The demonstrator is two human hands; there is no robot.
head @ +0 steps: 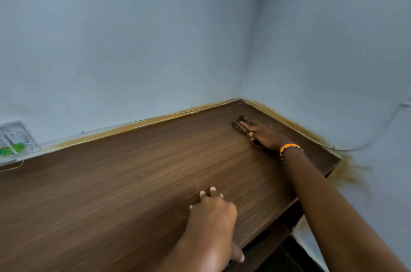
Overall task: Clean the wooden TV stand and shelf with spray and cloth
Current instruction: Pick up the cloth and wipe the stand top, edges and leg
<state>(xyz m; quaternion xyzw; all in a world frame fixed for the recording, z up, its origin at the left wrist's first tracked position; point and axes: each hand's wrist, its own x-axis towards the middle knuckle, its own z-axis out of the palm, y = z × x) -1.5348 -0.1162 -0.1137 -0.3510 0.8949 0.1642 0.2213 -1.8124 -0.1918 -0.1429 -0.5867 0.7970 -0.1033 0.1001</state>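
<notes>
Wiping is the step in hand: our right hand (264,136) presses a dark patterned cloth (242,124) flat-fingered into the far right corner of the brown wooden stand top (144,173). Our left hand (213,209) braces at the near edge, thumb hooked under. Next we judge a sweep leftward.

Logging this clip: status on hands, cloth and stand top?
Right hand flat on dark cloth, near the far corner. Left hand braced on the wooden top, holding nothing. No spray bottle in view. Nothing in the cloth's way.
</notes>
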